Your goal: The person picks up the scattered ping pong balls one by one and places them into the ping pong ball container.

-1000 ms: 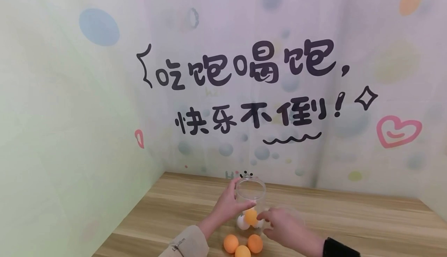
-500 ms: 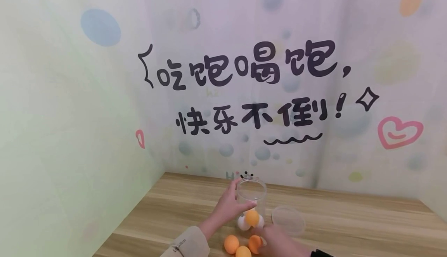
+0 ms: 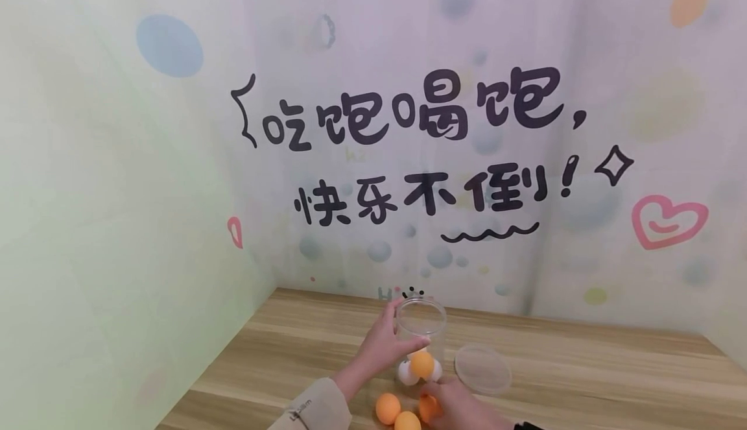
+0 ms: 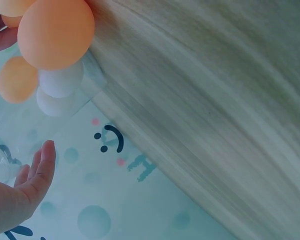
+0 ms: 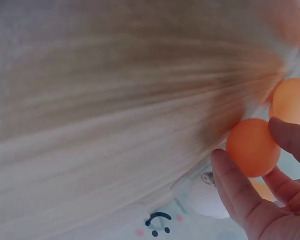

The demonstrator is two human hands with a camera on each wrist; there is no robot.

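In the head view my left hand [image 3: 388, 346] holds a clear plastic jar [image 3: 439, 339], which stands upright with its mouth uncovered. Low inside it lie white ping-pong balls [image 3: 408, 373] with an orange one [image 3: 421, 364]. My right hand [image 3: 463, 405] is in front of the jar, fingers around an orange ping-pong ball [image 5: 252, 147], pinched between fingertips and thumb in the right wrist view. Beside that ball, two more orange balls [image 3: 388, 408] sit on the table. The left wrist view shows the left hand's fingers [image 4: 40, 172] against the jar's side.
A round clear lid [image 3: 483, 369] lies flat on the wooden table [image 3: 583, 365], right of the jar. Behind the table hangs a printed curtain [image 3: 373, 248] with dark lettering, and a pale curtain [image 3: 117, 222] closes off the left side.
My right hand has come down from beside the jar toward the front and now grips the right-hand orange ball. The lid has come into clearer view. My left hand and the jar stay put.
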